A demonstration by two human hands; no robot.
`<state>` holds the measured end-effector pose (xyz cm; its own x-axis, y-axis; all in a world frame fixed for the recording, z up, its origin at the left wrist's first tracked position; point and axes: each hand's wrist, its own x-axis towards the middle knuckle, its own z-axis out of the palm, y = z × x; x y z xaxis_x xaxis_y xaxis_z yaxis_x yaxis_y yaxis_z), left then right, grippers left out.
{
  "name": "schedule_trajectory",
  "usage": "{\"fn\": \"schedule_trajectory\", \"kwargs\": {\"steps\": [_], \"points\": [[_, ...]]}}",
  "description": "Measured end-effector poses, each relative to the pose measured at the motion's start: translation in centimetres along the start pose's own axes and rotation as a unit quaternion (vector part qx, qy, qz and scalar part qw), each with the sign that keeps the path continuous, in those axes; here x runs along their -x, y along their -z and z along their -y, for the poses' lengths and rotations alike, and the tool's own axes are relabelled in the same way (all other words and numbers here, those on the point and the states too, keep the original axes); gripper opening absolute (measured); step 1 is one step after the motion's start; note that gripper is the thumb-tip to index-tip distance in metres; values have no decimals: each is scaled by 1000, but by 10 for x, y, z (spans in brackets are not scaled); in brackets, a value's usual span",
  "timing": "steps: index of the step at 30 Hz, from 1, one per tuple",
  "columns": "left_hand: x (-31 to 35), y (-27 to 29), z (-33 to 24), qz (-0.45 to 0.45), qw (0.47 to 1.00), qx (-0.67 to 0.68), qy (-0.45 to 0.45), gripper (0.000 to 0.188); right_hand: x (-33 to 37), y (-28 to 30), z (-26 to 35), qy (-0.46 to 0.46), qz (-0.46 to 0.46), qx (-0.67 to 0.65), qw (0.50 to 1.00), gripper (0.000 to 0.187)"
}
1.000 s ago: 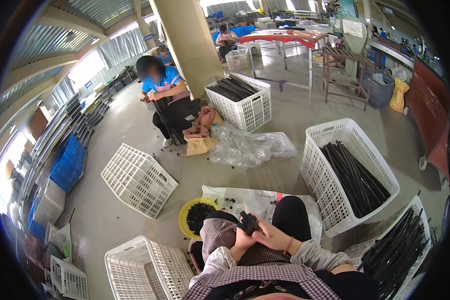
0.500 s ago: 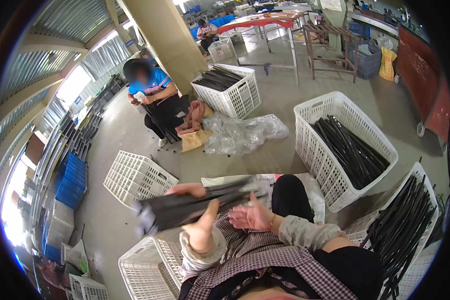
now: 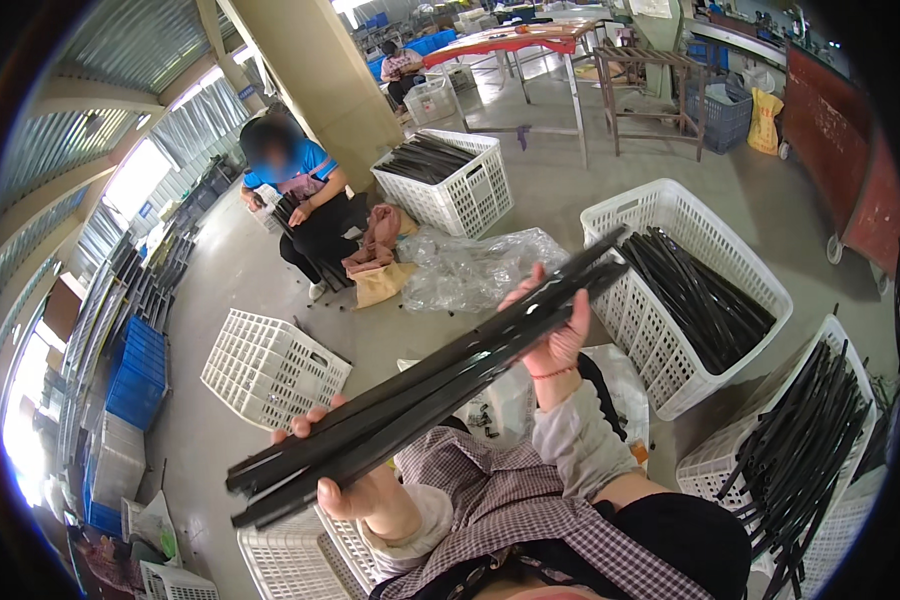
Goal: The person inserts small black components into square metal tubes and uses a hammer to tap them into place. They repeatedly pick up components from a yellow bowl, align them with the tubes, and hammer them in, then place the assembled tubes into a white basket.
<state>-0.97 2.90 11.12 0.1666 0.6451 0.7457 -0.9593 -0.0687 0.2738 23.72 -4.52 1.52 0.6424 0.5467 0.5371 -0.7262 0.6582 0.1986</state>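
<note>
Head view: bundle of long black strips (image 3: pixel 425 385) held up in front of chest, slanting from lower left to upper right, well above the floor. Left hand (image 3: pixel 355 485) under the lower end, grip closed around the bundle, fingertips (image 3: pixel 315 418) showing over its top edge. Right hand (image 3: pixel 555 325) at the upper end, grip wrapped around the bundle, thumb side toward the camera. Checked sleeves on both forearms.

Right of the right hand: white lattice crate (image 3: pixel 625 225) on the floor, filled with more black strips (image 3: pixel 695 295). Lower right: second white crate (image 3: pixel 730 460) with black strips (image 3: pixel 805 445) sticking out over its rim. Left of the bundle: overturned white crate (image 3: pixel 270 365) on the floor. Bottom edge, just below the left hand: another white crate (image 3: pixel 290 545).

Behind the bundle: crumpled clear plastic sheet (image 3: pixel 475 265) on the floor. Farther back: seated person in blue top (image 3: pixel 305 195), handling black strips, beside another white crate of strips (image 3: pixel 450 180). Red worktop (image 3: pixel 510 40) in the far background.
</note>
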Motion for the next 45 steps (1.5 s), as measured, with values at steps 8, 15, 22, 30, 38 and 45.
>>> {"fn": "schedule_trajectory", "kwargs": {"steps": [8, 15, 22, 30, 38, 45], "points": [[26, 61, 76, -96, 961, 184, 184, 53, 13, -48, 48, 164, 16, 249, 954, 42], [94, 99, 121, -232, 838, 145, 472, 72, 22, -63, 42, 244, -173, 374, 878, 36], [126, 91, 100, 20, 826, -339, 449, 38, 41, 23, -7, 165, -201, 705, 659, 29], [127, 102, 121, 80, 873, -259, 405, 132, 118, 87, -43, -186, -60, 722, 664, 61], [121, 106, 131, 44, 893, -305, 327, 135, 89, 44, -20, -387, -37, 482, 785, 78], [133, 85, 147, 87, 908, -246, 329, 142, 107, 68, -30, -340, -324, 376, 799, 59]]}}
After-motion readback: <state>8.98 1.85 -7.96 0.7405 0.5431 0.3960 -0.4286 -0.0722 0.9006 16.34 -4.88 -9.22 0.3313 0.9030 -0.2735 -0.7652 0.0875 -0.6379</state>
